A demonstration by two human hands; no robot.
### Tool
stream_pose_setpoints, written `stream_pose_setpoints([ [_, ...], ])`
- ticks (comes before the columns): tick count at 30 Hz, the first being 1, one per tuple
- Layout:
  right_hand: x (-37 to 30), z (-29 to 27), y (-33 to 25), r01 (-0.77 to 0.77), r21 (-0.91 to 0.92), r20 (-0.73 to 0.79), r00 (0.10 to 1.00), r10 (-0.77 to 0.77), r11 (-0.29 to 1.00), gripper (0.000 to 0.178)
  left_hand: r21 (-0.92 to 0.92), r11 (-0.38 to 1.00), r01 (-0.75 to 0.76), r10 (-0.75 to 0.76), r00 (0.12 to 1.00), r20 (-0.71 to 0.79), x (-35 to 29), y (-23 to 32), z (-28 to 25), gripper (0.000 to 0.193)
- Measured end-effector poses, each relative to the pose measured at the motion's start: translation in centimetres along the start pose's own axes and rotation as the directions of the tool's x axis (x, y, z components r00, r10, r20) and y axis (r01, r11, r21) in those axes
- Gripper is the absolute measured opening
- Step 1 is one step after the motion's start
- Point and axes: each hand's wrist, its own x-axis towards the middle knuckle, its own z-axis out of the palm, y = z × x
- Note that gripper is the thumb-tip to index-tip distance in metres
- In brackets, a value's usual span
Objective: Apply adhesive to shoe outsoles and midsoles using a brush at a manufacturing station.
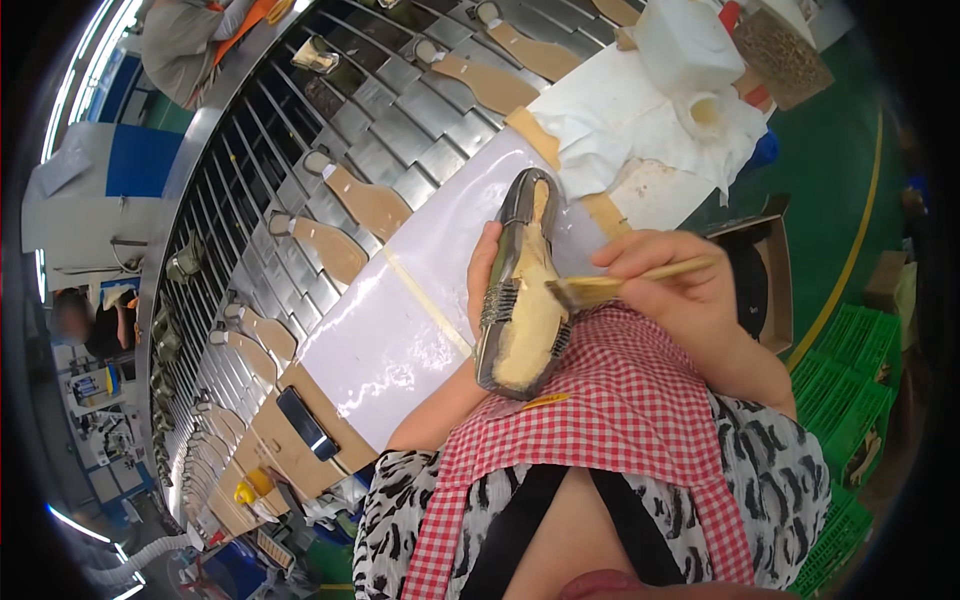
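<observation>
Right grip [665,275]: fingers clasped on the wooden handle of a brush [582,291], right of centre in the frame.
Brush: handle to the right, bristles to the left, lying nearly level across the frame; tip at the shoe's right edge, seemingly touching.
Left grip [484,275]: holding the shoe by its left side; part hidden behind it.
Shoe [527,310]: centre of the frame, pale underside facing up, dark sides.
Shoe's long axis: nearly upright in the frame, top leaning slightly right, running across the brush's line.
Bearing: shoe left of the right grip; left grip nearer, in contact.
Apron [610,400]: red-and-white check, just below the shoe.
Table [375,345]: glossy pale top, left of the shoe.
Phone [307,423]: lower left.
Brown soles [370,203]: on metal slats, upper left.
Jug [688,45]: white, upper right.
</observation>
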Motion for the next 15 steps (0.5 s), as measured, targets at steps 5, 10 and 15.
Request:
stream_pose_setpoints([
  [5,0.0,1.3,1.8,-0.016,-0.048,0.032,0.999,0.017,0.999,0.012,-0.129,0.992,0.004,0.003,0.999,0.047,-0.4,-1.1,-0.4,0.087],
  [10,0.1,1.6,1.8,0.08,-0.172,0.0,0.997,-0.081,0.982,0.012,-0.013,1.0,-0.024,0.025,0.996,0.084,-0.5,-1.2,-0.3,0.087],
  [15,-0.2,1.7,1.5,0.109,-0.172,0.096,0.991,-0.093,0.979,0.012,0.011,0.995,-0.1,0.098,0.99,0.103,-0.3,-1.5,-0.3,0.085],
])
